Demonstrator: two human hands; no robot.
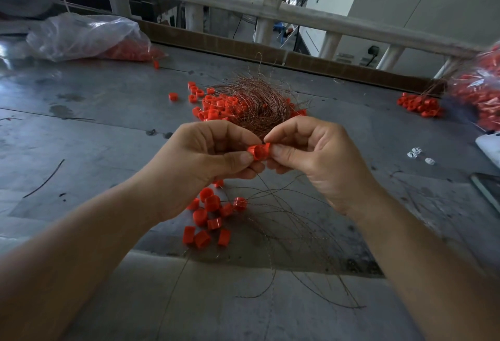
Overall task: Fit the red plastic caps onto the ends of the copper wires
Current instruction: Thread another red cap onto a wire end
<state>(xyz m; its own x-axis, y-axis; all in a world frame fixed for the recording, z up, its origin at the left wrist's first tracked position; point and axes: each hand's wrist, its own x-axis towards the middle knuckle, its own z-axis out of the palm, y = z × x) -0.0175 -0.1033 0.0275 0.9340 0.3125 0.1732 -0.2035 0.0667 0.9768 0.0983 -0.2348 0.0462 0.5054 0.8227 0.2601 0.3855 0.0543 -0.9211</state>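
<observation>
A red plastic cap (259,152) is pinched between my left hand (205,162) and my right hand (311,156), held above the grey table (94,124). Thumb and fingers of both hands close on it from either side. A thin copper wire (270,186) trails down from under the hands; its end is hidden by my fingers. Behind the hands lies a tangled bundle of copper wires (257,100) over a heap of loose red caps (219,105). Below my hands sit several capped wires (211,216), their strands fanning to the right.
A clear plastic bag of red caps (89,37) lies at the back left. Another bag of caps (481,91) is at the right edge, with a small pile of caps (419,105) beside it. Small white pieces (418,154) lie at right. A white railing (243,5) runs behind the table.
</observation>
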